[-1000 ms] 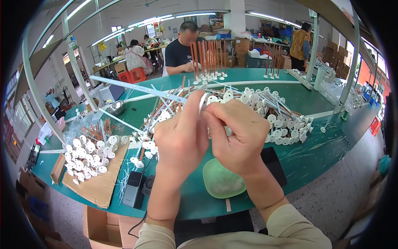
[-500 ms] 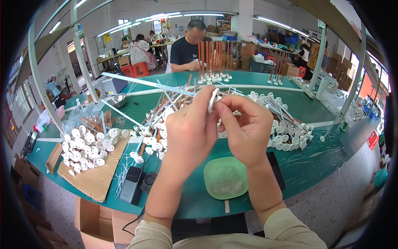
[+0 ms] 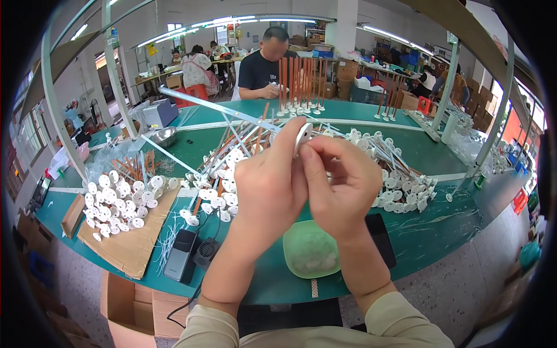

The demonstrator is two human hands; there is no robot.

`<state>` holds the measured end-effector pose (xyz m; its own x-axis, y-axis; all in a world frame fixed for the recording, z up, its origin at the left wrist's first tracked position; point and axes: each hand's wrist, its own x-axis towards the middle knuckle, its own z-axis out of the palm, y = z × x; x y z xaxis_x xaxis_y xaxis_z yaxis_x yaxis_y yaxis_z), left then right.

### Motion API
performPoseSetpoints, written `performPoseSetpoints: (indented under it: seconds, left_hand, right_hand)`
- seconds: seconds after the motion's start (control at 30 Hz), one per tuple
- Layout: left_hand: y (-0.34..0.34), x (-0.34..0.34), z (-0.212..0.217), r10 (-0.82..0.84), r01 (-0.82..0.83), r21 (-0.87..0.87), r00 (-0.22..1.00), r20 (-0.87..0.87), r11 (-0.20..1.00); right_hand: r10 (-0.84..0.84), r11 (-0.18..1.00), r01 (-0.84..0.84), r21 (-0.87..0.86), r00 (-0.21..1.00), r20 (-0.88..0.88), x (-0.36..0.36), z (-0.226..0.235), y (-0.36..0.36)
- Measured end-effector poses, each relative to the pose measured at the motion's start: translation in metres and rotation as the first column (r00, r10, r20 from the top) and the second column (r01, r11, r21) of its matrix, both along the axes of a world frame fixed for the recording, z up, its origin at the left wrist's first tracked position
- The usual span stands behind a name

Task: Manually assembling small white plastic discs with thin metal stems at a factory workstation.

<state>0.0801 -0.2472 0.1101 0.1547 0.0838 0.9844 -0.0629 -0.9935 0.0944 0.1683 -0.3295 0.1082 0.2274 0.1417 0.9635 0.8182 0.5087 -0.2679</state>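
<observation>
My left hand, fingers closed, grips a white round disc with a long pale grey strip reaching out to the left from it. Thumb and fingers of my right hand are pinched together against the disc's lower edge. Whether something small sits between those right fingertips cannot be made out. Both hands are raised above the green table. Behind them lies a heap of similar white discs on grey and reddish-brown strips.
A light green bowl with whitish contents stands below my hands, beside a black phone. At left are a dark power bank, a small fan and more discs on cardboard. A person works opposite, behind upright brown sticks.
The disc has turned to show more of its flat face, and the strip's far end has swung slightly down and right. Both hands keep their hold in nearly the same place.
</observation>
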Motion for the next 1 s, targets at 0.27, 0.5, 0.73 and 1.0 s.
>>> performPoseSetpoints:
  seconds: [0.27,0.5,0.73,1.0]
  left_hand:
    - [0.001,-0.022,0.007,-0.042,0.023,-0.076,0.966,-0.256,0.997]
    - [-0.008,-0.068,0.014,0.118,-0.148,-0.072,0.942,-0.315,0.986]
    - [-0.022,-0.084,0.004,-0.136,0.134,-0.038,0.99,-0.046,0.99]
    - [-0.007,-0.099,0.013,-0.267,0.259,-0.107,0.962,-0.06,0.96]
  right_hand:
    - [0.031,0.969,-0.057,-0.238,0.993,-0.114,0.001,0.013,-0.008]
    - [-0.232,0.955,0.146,-0.258,0.91,-0.343,0.005,0.0,0.018]
    - [0.148,0.852,-0.202,-0.483,0.978,-0.147,-0.04,-0.023,0.103]
    - [0.293,0.856,-0.121,-0.502,0.914,0.28,-0.132,-0.043,0.282]
